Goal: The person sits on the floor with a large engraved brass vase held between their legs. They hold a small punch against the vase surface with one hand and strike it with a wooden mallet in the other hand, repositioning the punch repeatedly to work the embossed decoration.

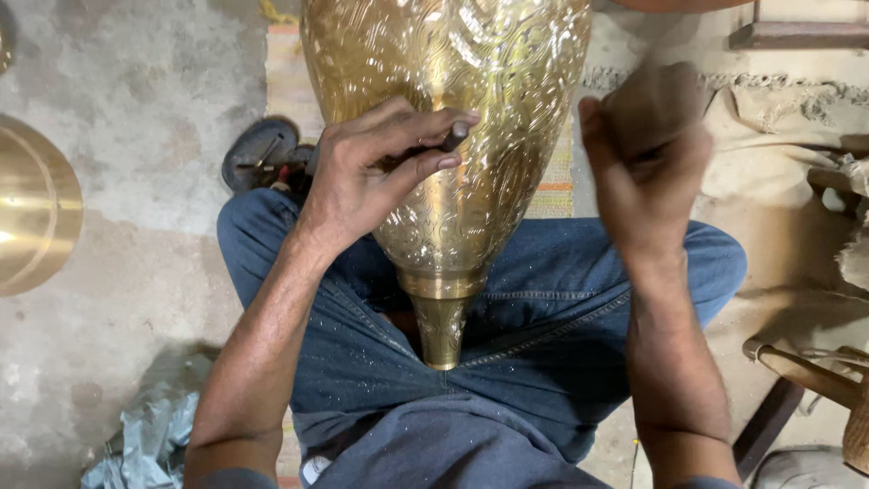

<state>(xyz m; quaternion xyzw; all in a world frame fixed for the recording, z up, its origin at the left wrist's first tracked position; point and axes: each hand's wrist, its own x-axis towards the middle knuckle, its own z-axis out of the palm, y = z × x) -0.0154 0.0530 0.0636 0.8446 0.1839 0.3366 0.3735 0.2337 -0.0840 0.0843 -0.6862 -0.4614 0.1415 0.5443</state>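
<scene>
Rough grey concrete floor (136, 118), a brass dish (32, 208) at far left. Left hand (362, 172) pinches a dark punch (450, 139) against the engraved brass vase (462, 109) lying across the lap. Right hand (647, 154) is a blurred fist; can't tell what it holds. Sacking (778, 181) on the right.

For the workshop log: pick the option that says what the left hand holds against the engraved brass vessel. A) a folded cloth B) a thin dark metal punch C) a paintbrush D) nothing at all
B: the left hand pinches a thin dark metal punch between thumb and fingers, its tip set on the engraved brass vessel resting in the person's lap.
</scene>
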